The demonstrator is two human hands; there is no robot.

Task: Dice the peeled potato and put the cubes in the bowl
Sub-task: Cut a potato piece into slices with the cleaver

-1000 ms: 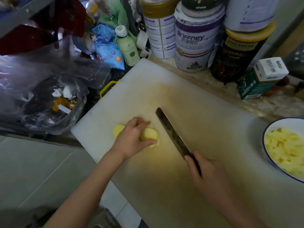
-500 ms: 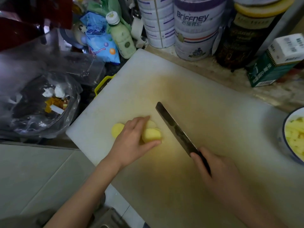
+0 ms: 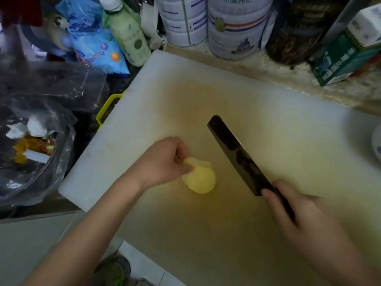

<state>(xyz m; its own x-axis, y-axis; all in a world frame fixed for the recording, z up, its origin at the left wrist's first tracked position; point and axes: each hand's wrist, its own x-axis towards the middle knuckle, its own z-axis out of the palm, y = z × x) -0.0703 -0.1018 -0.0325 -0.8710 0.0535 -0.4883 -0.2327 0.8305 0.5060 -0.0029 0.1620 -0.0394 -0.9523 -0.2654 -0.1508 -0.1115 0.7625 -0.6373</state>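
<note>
A peeled yellow potato piece (image 3: pixel 200 178) lies on the white cutting board (image 3: pixel 268 120), near its left front part. My left hand (image 3: pixel 162 162) pinches the potato's upper left end with thumb and fingers. My right hand (image 3: pixel 303 219) grips the dark handle of a cleaver (image 3: pixel 237 155). The dark blade points up and left and stands a little to the right of the potato, apart from it. Only a sliver of the bowl (image 3: pixel 376 145) shows at the right edge; its contents are out of view.
Tins (image 3: pixel 235 27), a dark jar (image 3: pixel 296 32) and a green carton (image 3: pixel 346 54) line the counter behind the board. A green bottle (image 3: pixel 125 32) and blue packet (image 3: pixel 92 36) stand at back left. A plastic bag of scraps (image 3: pixel 35 149) sits left of the board.
My left hand has drawn the potato pieces right and nearer, bunching them together. The view has shifted, so the bowl has slid almost out of frame. The cleaver stays beside the potato.
</note>
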